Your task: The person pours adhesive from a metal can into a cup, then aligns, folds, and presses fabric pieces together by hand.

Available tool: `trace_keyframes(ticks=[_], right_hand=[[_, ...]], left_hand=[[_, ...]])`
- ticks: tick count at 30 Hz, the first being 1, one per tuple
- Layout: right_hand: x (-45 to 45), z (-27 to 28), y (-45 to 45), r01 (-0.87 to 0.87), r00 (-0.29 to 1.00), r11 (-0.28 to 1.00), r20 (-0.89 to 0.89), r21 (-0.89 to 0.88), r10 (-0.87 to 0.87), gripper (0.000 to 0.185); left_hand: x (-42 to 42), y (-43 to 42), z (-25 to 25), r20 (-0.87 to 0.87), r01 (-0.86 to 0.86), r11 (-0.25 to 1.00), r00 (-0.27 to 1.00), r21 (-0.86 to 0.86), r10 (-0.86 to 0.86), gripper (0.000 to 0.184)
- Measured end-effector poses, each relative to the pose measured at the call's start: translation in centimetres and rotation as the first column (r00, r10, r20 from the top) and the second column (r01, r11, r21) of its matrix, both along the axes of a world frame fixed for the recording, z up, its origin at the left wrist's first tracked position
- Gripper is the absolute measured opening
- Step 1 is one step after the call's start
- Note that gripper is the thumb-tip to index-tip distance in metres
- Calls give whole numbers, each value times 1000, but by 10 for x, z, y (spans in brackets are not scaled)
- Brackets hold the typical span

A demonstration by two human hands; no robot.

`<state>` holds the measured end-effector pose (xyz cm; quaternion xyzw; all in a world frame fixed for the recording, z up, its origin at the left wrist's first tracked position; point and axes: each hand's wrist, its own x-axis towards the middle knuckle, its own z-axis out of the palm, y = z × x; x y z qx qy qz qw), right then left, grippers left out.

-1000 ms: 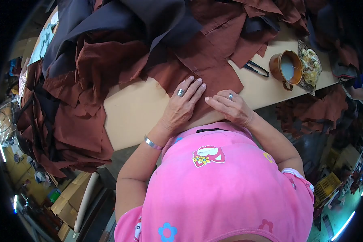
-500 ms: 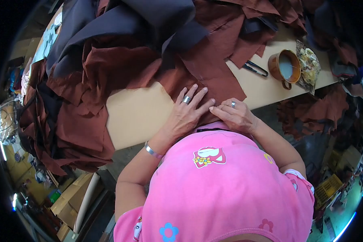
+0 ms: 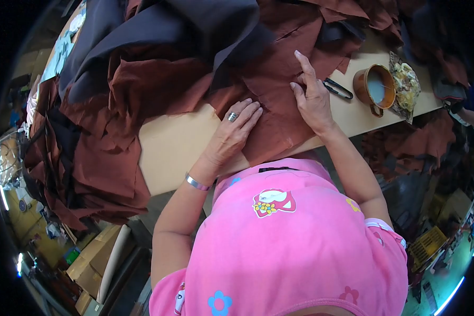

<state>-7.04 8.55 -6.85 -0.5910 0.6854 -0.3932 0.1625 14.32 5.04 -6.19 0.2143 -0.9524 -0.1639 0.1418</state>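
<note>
My left hand (image 3: pixel 233 131) lies on the near edge of a brown cloth piece (image 3: pixel 279 124), its fingers stretched out close together and its thumb hidden. A ring and a metal bracelet show on this arm. Over the right part of the same cloth is my right hand (image 3: pixel 316 102), with nothing visible in it. Its index finger points forward and the thumb stands apart, while the other fingers are curled. Just right of that hand, a slim black tool (image 3: pixel 338 89), perhaps thread snips, rests on the table.
Dark navy cloth (image 3: pixel 158 39) and more brown cloth (image 3: pixel 152 87) are heaped across the tan table (image 3: pixel 176 145). At the right stand a brown mug (image 3: pixel 361 87) with pale contents and a crumpled yellowish bundle (image 3: pixel 406 87). Cardboard (image 3: pixel 97 258) is below left.
My right hand has moved forward from the cloth's near edge, its index finger now extended. My left hand has shifted slightly left, its fingers closer together. The cloth's near edge lies closer to my body.
</note>
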Motion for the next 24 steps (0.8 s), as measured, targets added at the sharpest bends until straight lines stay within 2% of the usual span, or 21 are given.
trace_keyframes(ticks=[4,7,10,13,16,17,22,24], right_hand=[[-2,-6,0,-39,996,994,-88,-106,30,66],[-3,-9,1,-40,988,994,-153,-99,24,66],[-3,-9,-1,-70,985,984,-167,-164,42,66],[-3,-8,2,-69,982,992,-183,-107,49,65],[-4,-6,1,-89,982,983,-179,-160,60,65],[-4,-6,1,-90,983,983,-173,-157,63,65],[-5,1,-5,-80,987,986,-147,-148,58,64],[-6,-1,-7,-66,989,994,-136,-82,54,63]], left_hand=[[-1,1,-4,39,-4,1000,999,-27,5,45],[-3,3,-2,97,3,998,995,-64,3,47],[-5,7,2,154,27,994,988,-108,-10,49],[-7,13,7,185,32,988,983,-152,-3,49],[-6,4,5,78,-13,999,997,-45,16,48],[-6,-4,2,-23,-42,999,999,23,42,45],[-1,-16,-12,-30,38,998,999,-51,-39,43],[-1,-15,-10,-2,46,995,999,-83,-47,43]])
